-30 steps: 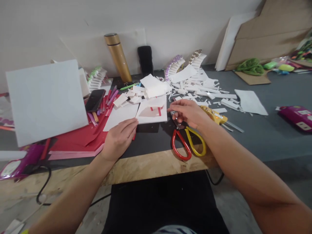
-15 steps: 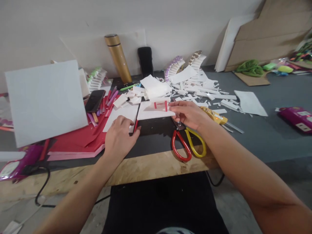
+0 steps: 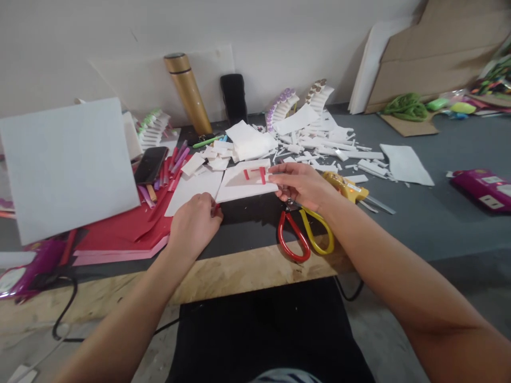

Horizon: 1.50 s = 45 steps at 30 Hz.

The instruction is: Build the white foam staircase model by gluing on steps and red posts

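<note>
White foam board [image 3: 239, 194] with red strips [image 3: 262, 175] is behind the front edge of the worktop [image 3: 243, 229]. The right hand [image 3: 299, 184] pinches its right side; the left hand [image 3: 195, 222] curls (can't tell around what).

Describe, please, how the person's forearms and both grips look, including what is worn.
The left grip and the right grip are human hands, without gloves. The left forearm and right forearm are bare, with no sleeve or wristband visible. Small rings or markings cannot be made out.

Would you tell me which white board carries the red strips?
The board held by the right hand; the board beside the left hand shows none.
</note>
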Each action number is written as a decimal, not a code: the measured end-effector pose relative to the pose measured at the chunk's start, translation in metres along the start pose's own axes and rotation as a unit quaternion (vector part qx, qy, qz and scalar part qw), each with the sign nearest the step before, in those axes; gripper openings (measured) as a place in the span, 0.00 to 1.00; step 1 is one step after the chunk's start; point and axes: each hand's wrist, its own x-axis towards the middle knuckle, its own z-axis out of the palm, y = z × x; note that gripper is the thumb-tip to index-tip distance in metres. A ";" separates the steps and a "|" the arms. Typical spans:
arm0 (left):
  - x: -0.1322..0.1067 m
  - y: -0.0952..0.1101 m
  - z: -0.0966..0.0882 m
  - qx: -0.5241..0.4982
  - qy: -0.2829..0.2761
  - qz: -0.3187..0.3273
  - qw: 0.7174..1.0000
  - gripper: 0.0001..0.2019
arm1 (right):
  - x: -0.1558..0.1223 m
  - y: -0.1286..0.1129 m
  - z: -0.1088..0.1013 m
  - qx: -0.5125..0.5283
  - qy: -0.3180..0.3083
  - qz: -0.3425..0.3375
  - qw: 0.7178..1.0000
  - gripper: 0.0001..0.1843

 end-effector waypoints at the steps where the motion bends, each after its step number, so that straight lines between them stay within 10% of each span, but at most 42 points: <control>1: 0.001 0.001 -0.002 0.008 -0.014 0.001 1.000 0.04 | 0.000 0.000 0.000 0.004 -0.003 0.000 1.000 0.11; 8: 0.008 0.011 -0.018 0.057 -0.121 -0.020 0.991 0.10 | 0.001 0.001 -0.001 0.031 -0.019 -0.009 0.999 0.11; 30: 0.004 -0.004 -0.017 -0.130 -0.151 -0.062 0.978 0.20 | 0.000 -0.004 -0.006 0.083 -0.049 0.011 0.995 0.07; 37: -0.019 -0.035 -0.017 -0.370 -0.146 -0.178 0.900 0.24 | -0.001 0.000 0.002 -0.067 -0.026 0.011 0.997 0.15; 45: -0.031 -0.047 -0.032 -0.581 -0.105 -0.298 0.750 0.29 | -0.005 0.002 0.011 -0.176 -0.007 0.015 0.984 0.17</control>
